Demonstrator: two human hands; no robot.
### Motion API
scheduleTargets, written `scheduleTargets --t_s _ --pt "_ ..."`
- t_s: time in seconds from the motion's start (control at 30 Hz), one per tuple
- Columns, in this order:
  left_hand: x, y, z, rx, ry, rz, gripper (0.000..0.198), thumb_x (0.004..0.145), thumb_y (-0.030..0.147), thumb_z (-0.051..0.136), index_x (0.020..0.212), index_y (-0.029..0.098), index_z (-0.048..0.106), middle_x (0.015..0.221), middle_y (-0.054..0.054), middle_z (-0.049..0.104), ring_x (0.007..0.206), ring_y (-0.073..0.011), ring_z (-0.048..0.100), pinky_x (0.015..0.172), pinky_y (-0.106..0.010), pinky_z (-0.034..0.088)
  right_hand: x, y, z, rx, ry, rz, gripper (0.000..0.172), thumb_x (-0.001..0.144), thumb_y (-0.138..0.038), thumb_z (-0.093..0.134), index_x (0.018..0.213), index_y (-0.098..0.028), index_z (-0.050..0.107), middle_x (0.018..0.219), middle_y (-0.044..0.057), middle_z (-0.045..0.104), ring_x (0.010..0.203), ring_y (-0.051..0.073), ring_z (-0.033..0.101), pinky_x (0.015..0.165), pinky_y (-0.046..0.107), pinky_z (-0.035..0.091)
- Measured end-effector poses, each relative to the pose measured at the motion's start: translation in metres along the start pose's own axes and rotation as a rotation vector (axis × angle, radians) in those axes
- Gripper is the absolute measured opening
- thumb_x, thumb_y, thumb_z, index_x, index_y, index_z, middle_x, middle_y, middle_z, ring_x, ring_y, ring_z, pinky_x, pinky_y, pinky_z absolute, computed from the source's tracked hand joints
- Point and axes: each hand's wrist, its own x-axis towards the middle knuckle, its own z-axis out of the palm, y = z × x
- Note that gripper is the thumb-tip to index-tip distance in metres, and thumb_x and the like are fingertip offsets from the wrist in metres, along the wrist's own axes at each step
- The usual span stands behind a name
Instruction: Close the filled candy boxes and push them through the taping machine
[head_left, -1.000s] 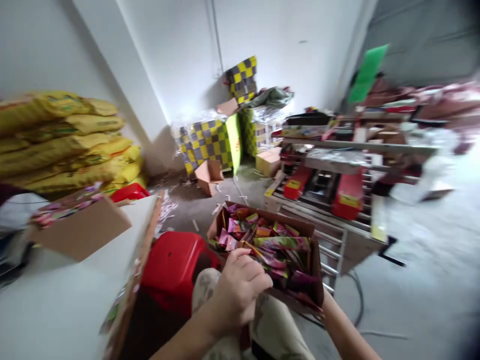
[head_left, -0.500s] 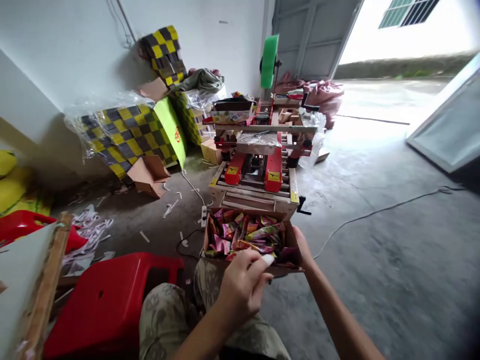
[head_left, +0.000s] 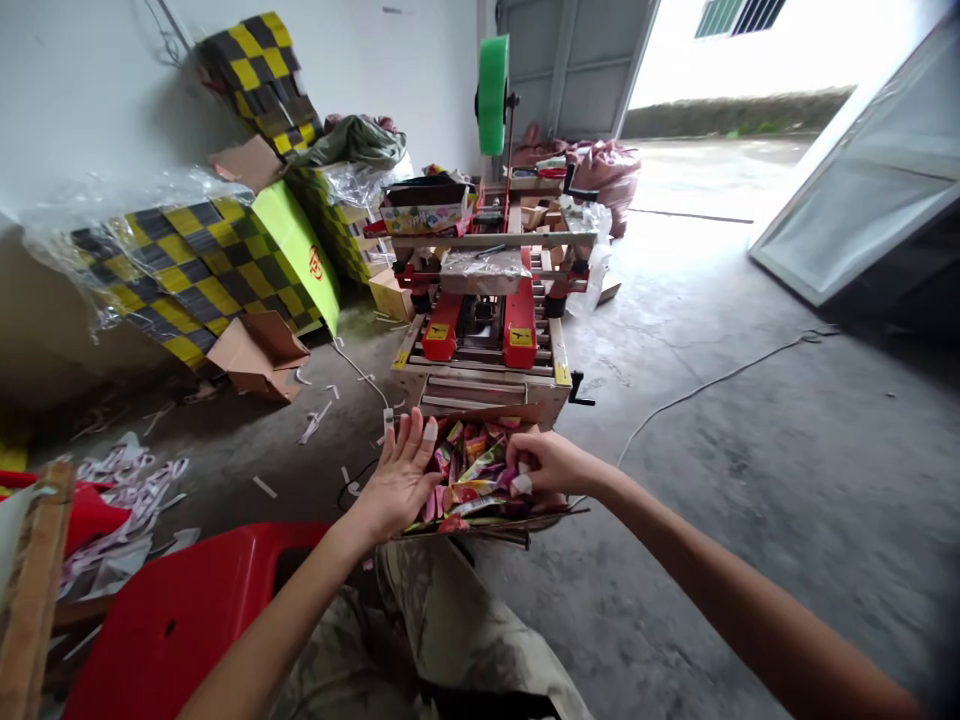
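An open cardboard box [head_left: 551, 518] sits low in front of my knees, against the near end of a roller machine. Small colourful wrapped packets [head_left: 472, 465] fill it in a loose heap. My left hand [head_left: 401, 475] lies open at the box's left side, fingers stretched forward and white tape round one fingertip. Over the right part of the heap, my right hand [head_left: 551, 465] is closed, with its bent fingers and taped thumb around a purple packet [head_left: 508, 477]. My right hand's fingertips are partly hidden among the packets.
The carton-sealing machine [head_left: 487, 380] with a green tape roll [head_left: 493, 95] stands straight ahead. To the left are a red stool [head_left: 187, 610], an empty opened carton [head_left: 259, 355] and checkered yellow-black stacks [head_left: 172, 260]. A cable [head_left: 697, 390] crosses the floor at right.
My left hand has moved from above the box's near edge to its left side and spread open. My right hand has left the box's right outer side and reached in among the packets.
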Motion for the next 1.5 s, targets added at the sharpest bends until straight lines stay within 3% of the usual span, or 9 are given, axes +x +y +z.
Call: scheduleTargets --t_s 0.3,0.5,0.6,0.73,0.93,1.07,1.27,1.37,1.5 --pt "0.031 0.017 0.008 0.136 -0.421 0.083 0.058 0.094 0.042 0.039 0.145 0.017 0.024 0.152 -0.008 0.009 0.141 -0.0247 -0.001 0.114 -0.043 0.008 0.041 -0.005 0.011 -0.71 -0.13 -0.093 0.017 0.066 -0.017 0.063 0.083 -0.014 0.063 0.074 0.009 0.063 0.079 0.025 0.058 0.071 0.028 0.04" --pt "0.047 -0.003 0.009 -0.025 -0.591 0.018 0.061 0.095 0.05 0.022 0.147 0.017 0.017 0.152 -0.008 0.004 0.14 -0.0242 -0.005 0.113 -0.046 0.005 0.024 -0.003 -0.021 0.045 -0.408 -0.014 0.063 0.061 -0.044 0.075 0.113 -0.011 0.06 0.089 0.006 0.066 0.08 0.02 0.061 0.067 0.023 0.047" --pt "0.053 -0.014 0.005 -0.118 -0.653 0.006 0.063 0.093 0.053 0.022 0.146 0.019 0.02 0.152 -0.006 0.003 0.14 -0.0253 -0.006 0.112 -0.049 0.002 0.004 -0.001 -0.027 0.193 -0.352 -0.066 0.095 0.043 -0.037 0.084 0.129 -0.014 0.051 0.108 0.006 0.063 0.098 0.021 0.058 0.078 0.022 0.046" --pt "0.051 -0.012 -0.003 -0.22 -0.723 0.045 0.086 0.079 0.061 0.047 0.146 0.017 0.016 0.152 -0.01 0.004 0.139 -0.0294 -0.006 0.111 -0.051 0.003 0.013 0.008 -0.026 0.074 -0.31 -0.044 0.067 0.06 -0.031 0.077 0.122 -0.015 0.057 0.096 0.004 0.065 0.089 0.019 0.06 0.073 0.021 0.046" --pt "0.021 0.035 0.019 -0.371 -0.23 -0.379 0.069 0.086 0.045 0.048 0.145 0.018 0.023 0.152 -0.013 0.008 0.14 -0.0308 -0.002 0.109 -0.058 0.008 0.041 0.015 -0.018 -0.373 0.146 -0.033 0.046 0.063 -0.014 0.074 0.108 -0.018 0.063 0.1 0.006 0.063 0.093 0.024 0.058 0.083 0.031 0.045" --pt "0.009 0.055 0.039 -0.283 0.206 -0.508 0.067 0.08 0.034 0.061 0.138 0.015 0.034 0.146 -0.017 0.031 0.136 -0.0311 0.024 0.109 -0.05 0.023 0.029 0.008 0.039 -0.405 0.668 0.061 0.056 0.08 -0.017 0.056 0.134 -0.009 0.042 0.135 0.018 0.04 0.127 0.029 0.035 0.105 0.042 0.03" --pt "0.001 0.066 0.035 -0.187 0.292 -0.466 0.045 0.089 0.022 0.046 0.133 0.014 0.04 0.135 -0.017 0.045 0.129 -0.0296 0.037 0.105 -0.051 0.032 0.021 -0.017 0.123 -0.375 0.655 0.216 0.063 0.091 -0.033 0.038 0.144 -0.005 0.021 0.15 0.02 0.014 0.139 0.031 0.004 0.109 0.054 0.019" --pt "-0.005 0.071 -0.004 -0.235 0.255 -0.325 0.044 0.091 0.02 0.042 0.135 0.018 0.04 0.147 -0.012 0.03 0.134 -0.0258 0.031 0.109 -0.044 0.032 0.023 -0.025 0.125 -0.403 0.637 0.262 0.065 0.091 -0.039 0.039 0.146 -0.01 0.018 0.15 0.018 0.014 0.139 0.031 0.006 0.109 0.057 0.015" --pt "0.003 0.028 -0.058 -0.302 0.527 -0.191 0.037 0.092 0.028 0.045 0.129 0.025 0.048 0.146 -0.003 0.032 0.134 -0.0224 0.031 0.113 -0.04 0.025 0.026 -0.026 0.11 -0.433 0.542 0.257 0.067 0.091 -0.041 0.042 0.146 -0.009 0.021 0.151 0.017 0.009 0.139 0.033 0.005 0.108 0.055 0.02"
